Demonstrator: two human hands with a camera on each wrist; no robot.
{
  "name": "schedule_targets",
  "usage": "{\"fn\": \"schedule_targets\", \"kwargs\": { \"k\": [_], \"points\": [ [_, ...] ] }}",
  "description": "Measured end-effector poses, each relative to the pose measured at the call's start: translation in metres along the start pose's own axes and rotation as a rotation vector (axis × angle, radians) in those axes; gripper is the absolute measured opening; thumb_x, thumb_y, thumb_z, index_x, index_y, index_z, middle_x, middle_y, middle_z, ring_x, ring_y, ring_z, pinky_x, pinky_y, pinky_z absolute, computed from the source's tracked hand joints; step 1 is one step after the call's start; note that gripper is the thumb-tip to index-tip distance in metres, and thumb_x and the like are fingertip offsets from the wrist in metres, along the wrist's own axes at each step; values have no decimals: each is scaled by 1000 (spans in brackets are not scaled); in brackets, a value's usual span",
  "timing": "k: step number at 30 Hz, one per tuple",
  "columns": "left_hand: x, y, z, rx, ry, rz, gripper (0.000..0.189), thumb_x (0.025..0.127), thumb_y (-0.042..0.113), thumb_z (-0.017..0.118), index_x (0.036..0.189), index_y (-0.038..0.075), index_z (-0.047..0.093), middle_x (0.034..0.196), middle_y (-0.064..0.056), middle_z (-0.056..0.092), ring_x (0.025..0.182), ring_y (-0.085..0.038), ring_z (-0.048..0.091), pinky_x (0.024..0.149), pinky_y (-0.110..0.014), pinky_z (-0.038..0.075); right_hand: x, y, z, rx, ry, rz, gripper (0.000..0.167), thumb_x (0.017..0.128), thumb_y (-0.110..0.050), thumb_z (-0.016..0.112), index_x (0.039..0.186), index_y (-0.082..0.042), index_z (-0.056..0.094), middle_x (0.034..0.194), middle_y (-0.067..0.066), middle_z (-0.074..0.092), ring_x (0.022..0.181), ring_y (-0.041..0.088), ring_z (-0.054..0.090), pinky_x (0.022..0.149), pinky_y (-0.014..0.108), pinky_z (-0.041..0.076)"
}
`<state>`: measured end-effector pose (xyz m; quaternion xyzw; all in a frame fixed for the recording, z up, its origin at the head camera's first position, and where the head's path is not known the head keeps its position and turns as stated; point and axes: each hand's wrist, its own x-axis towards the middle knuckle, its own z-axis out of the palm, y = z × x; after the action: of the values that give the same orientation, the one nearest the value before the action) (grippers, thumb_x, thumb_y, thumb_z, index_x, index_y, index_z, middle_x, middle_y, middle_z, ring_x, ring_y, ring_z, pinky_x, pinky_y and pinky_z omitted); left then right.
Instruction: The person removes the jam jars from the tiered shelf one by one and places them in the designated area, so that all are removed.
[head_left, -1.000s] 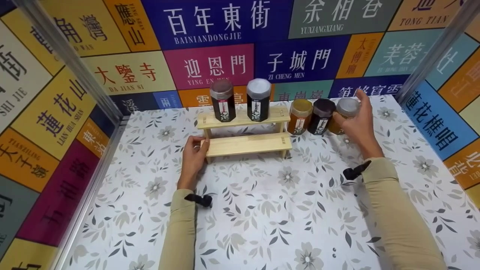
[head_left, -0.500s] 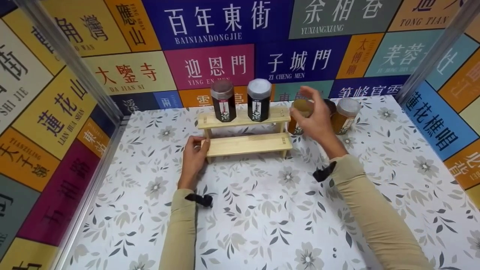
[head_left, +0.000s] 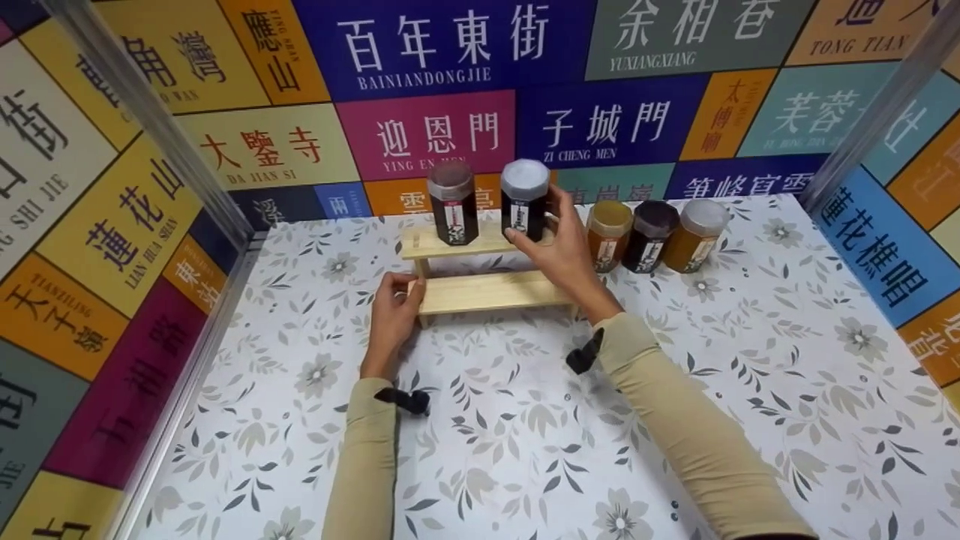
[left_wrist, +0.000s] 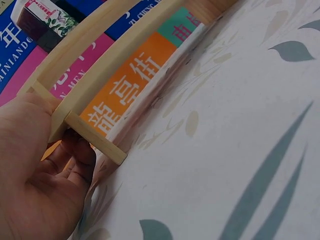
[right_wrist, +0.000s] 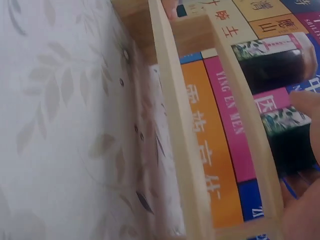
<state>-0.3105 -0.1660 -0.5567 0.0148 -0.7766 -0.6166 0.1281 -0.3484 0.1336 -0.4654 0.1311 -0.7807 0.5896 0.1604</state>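
Observation:
A two-step wooden rack [head_left: 487,292] stands on the patterned tabletop. My left hand [head_left: 394,319] pinches the left end of its lower step; the left wrist view shows the fingers [left_wrist: 75,160] curled beneath the board. On the upper step are two dark jars. My right hand [head_left: 574,259] holds the silver-lidded jar [head_left: 525,184], thumb at its front and fingers around its right side. To its left, the brown-lidded jar [head_left: 452,202] stands apart, untouched. Both jars [right_wrist: 272,65] also show in the right wrist view, where much of the right hand is cut off.
Right of the rack, three jars stand in a row: an amber jar with a yellow lid [head_left: 609,234], a dark jar [head_left: 651,236] and an amber jar with a silver lid [head_left: 697,236]. Printed panels [head_left: 424,135] wall the table's back and sides.
My right hand has moved left from the silver-lidded amber jar, past the row, to the silver-lidded dark jar on the upper step, and now holds it. The left hand has stayed on the rack.

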Motion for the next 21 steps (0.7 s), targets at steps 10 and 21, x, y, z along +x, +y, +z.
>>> {"fn": "schedule_targets", "kwargs": {
  "k": [10, 21],
  "points": [
    [0, 1, 1, 24, -12, 3, 26, 106, 22, 71, 122, 2, 65, 116, -14, 68, 99, -19, 63, 79, -21, 52, -3, 2, 16, -198, 197, -27, 90, 86, -38, 94, 158, -8, 47, 151, 16, 61, 133, 31, 67, 111, 39, 57],
    [1, -1, -1, 27, -4, 9, 26, 106, 22, 72, 121, 2, 65, 117, -15, 69, 103, -22, 65, 84, -23, 53, -16, 2, 12, -164, 232, -67, 85, 87, -35, 93, 155, -6, 51, 146, 16, 64, 129, 29, 67, 108, 40, 58]
  ]
}}
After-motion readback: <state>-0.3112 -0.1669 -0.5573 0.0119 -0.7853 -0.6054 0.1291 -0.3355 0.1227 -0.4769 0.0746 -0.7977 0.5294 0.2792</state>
